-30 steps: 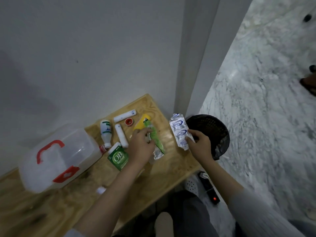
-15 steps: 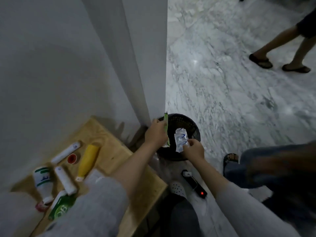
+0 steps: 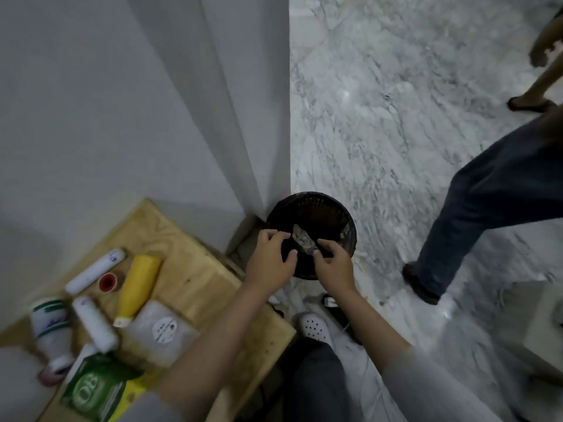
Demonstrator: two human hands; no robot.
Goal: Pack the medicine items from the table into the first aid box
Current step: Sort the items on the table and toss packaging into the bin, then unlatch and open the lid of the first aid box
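Both my hands hover over a black mesh bin (image 3: 335,208) on the floor beside the wooden table (image 3: 195,269). My left hand (image 3: 269,260) is open with nothing in it. A grey foil packet (image 3: 301,239) hangs inside the bin's mouth, its near end at the fingertips of my right hand (image 3: 335,266); whether they pinch it is unclear. On the table lie a white tube (image 3: 96,271), a red cap (image 3: 108,282), a yellow tube (image 3: 137,289), a white roll (image 3: 94,324), a white bottle (image 3: 51,327), a green box (image 3: 97,388) and a clear pouch (image 3: 161,332). No first aid box shows.
The bin stands against a white wall corner (image 3: 268,147). Another person's leg (image 3: 475,214) steps on the marble floor close to the right, with a sandalled foot (image 3: 527,103) farther off. My white clog (image 3: 313,325) and a black power strip (image 3: 335,309) are below my hands.
The view swung right from the table to the bin. Both hands carried packets over it; the green packet has left my left hand, and the foil packet sits lower in the bin's mouth.
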